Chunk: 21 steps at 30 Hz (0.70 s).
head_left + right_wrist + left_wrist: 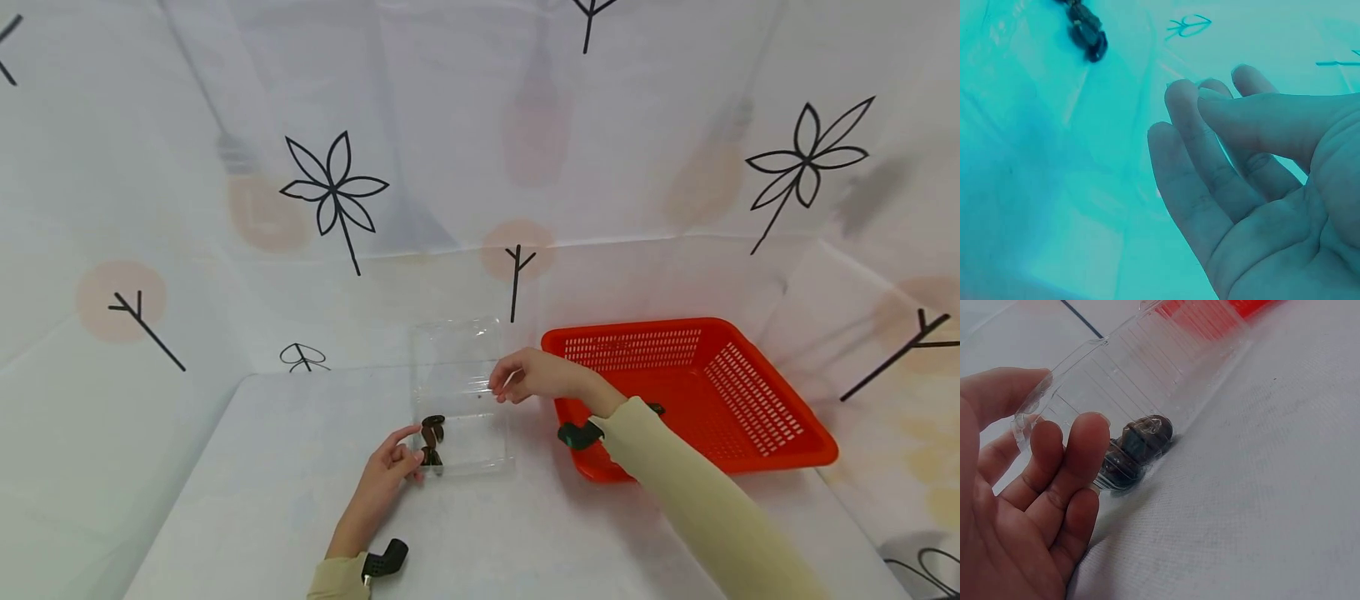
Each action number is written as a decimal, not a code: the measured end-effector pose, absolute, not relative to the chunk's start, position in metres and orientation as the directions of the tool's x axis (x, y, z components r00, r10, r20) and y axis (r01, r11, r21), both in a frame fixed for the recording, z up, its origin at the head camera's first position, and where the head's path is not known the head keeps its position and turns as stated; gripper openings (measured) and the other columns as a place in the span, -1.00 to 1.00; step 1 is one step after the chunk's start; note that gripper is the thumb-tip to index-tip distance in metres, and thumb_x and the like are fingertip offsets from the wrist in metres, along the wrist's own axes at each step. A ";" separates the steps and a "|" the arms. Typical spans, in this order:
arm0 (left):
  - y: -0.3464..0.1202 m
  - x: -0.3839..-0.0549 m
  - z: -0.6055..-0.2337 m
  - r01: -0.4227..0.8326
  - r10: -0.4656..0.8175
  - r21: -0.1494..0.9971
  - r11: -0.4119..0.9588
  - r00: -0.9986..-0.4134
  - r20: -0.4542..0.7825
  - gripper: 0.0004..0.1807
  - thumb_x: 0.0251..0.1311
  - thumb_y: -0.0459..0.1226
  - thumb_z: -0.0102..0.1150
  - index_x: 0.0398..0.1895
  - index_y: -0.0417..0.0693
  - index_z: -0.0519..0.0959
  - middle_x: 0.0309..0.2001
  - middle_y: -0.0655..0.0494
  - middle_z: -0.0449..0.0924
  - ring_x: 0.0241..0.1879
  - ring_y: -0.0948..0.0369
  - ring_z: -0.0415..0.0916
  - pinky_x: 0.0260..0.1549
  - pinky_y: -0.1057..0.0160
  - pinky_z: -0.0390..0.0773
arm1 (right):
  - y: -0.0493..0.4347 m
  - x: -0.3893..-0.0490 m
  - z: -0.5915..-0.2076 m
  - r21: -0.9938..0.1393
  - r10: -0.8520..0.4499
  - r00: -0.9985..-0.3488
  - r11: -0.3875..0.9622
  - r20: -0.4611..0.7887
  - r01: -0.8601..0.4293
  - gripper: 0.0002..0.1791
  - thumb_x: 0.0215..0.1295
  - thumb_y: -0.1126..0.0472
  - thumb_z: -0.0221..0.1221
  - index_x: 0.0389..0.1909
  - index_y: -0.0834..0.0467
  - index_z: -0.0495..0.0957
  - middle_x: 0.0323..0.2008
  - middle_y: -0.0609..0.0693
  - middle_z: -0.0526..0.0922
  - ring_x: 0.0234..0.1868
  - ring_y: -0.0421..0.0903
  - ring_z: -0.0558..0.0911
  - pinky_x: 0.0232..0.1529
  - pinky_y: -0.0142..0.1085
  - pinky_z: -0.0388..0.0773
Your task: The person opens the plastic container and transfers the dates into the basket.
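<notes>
A clear plastic clamshell box (472,442) lies with its lid (453,354) raised at the back. Several small, glossy, dark brown oval pieces (432,435) are lined along its left side; their kind is unclear. My left hand (390,467) grips the box's left wall, and in the left wrist view its fingers (1088,440) are bent at the transparent wall near the dark pieces (1147,434). Above the right side of the box hovers my right hand (532,375). Its thumb (1260,125) lies near loosely bent fingers, with nothing visible between them.
On the right stands a red perforated plastic basket (787,408), with a dark piece (657,408) showing inside beside the right sleeve. A white cloth with printed plants covers the table (285,500) and the walls behind. The right forearm crosses the basket's front left corner.
</notes>
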<state>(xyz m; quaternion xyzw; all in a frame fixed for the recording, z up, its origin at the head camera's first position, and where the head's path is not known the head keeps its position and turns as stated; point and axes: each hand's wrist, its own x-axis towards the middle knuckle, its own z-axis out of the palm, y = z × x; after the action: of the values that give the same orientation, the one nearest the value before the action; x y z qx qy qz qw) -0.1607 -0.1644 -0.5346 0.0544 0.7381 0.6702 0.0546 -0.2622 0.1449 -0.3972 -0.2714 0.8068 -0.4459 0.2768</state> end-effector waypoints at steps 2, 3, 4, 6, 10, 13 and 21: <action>-0.164 -0.160 -0.534 0.017 0.151 0.995 0.094 -0.989 0.003 -0.47 0.35 -0.30 0.22 0.36 -0.16 0.39 -0.49 0.01 0.47 -0.45 0.07 0.60 -0.22 0.26 0.52 | 0.135 -0.264 -0.401 -0.874 -0.697 -0.687 0.446 -0.206 -0.191 -0.79 0.33 0.42 0.21 -0.05 0.19 0.63 -0.09 0.17 0.68 -0.06 0.05 0.66 -0.05 -0.19 0.60; -0.163 -0.160 -0.534 0.025 0.151 0.995 0.094 -0.989 0.011 -0.47 0.34 -0.30 0.22 0.35 -0.17 0.39 -0.50 0.01 0.48 -0.45 0.07 0.60 -0.23 0.25 0.52 | 0.131 -0.264 -0.403 -0.874 -0.699 -0.685 0.446 -0.205 -0.193 -0.79 0.33 0.41 0.20 -0.05 0.20 0.63 -0.10 0.15 0.68 -0.04 0.08 0.65 -0.04 -0.20 0.60; -0.163 -0.160 -0.534 0.028 0.147 0.995 0.094 -0.989 0.014 -0.47 0.34 -0.30 0.23 0.35 -0.18 0.39 -0.50 0.01 0.48 -0.45 0.07 0.60 -0.23 0.25 0.52 | 0.126 -0.264 -0.405 -0.873 -0.700 -0.684 0.448 -0.208 -0.194 -0.79 0.34 0.41 0.20 -0.05 0.19 0.63 -0.10 0.14 0.69 -0.02 0.13 0.65 -0.03 -0.20 0.60; -0.163 -0.160 -0.535 0.030 0.141 0.995 0.097 -0.990 0.016 -0.47 0.34 -0.31 0.23 0.35 -0.19 0.40 -0.50 0.00 0.48 -0.45 0.06 0.60 -0.24 0.25 0.53 | 0.117 -0.264 -0.410 -0.869 -0.703 -0.681 0.451 -0.205 -0.205 -0.79 0.35 0.41 0.19 -0.05 0.18 0.64 -0.10 0.15 0.69 0.01 0.16 0.63 -0.02 -0.21 0.59; -0.162 -0.160 -0.535 0.001 0.130 0.995 0.104 -0.991 -0.012 -0.47 0.33 -0.32 0.23 0.35 -0.16 0.40 -0.50 -0.01 0.48 -0.44 0.06 0.61 -0.21 0.25 0.53 | 0.101 -0.264 -0.422 -0.864 -0.713 -0.672 0.451 -0.198 -0.224 -0.76 0.34 0.45 0.17 -0.05 0.16 0.65 -0.04 0.21 0.67 0.00 0.09 0.64 -0.01 -0.22 0.58; -0.163 -0.159 -0.534 -0.032 0.120 0.994 0.102 -0.992 -0.044 -0.47 0.33 -0.31 0.24 0.35 -0.10 0.42 -0.48 -0.04 0.47 -0.43 0.05 0.61 -0.18 0.25 0.52 | 0.089 -0.263 -0.430 -0.860 -0.725 -0.661 0.449 -0.193 -0.240 -0.72 0.35 0.47 0.15 0.02 0.24 0.63 0.02 0.23 0.64 0.02 0.07 0.64 0.01 -0.22 0.57; -0.163 -0.160 -0.534 -0.032 0.129 0.994 0.101 -0.991 -0.045 -0.46 0.34 -0.31 0.23 0.36 -0.13 0.40 -0.48 -0.06 0.46 -0.42 0.03 0.62 -0.19 0.25 0.52 | 0.064 -0.258 -0.448 -0.827 -0.737 -0.640 0.487 -0.217 -0.280 -0.61 0.28 0.52 0.17 0.12 0.26 0.61 0.12 0.13 0.63 0.15 0.08 0.60 0.09 -0.17 0.54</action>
<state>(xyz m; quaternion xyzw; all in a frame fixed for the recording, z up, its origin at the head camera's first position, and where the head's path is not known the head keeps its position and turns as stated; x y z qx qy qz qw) -0.1601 -0.1628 -0.5336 0.0329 0.7397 0.6695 0.0602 -0.2581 0.0641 -0.4483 -0.3128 0.8133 -0.3983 0.2866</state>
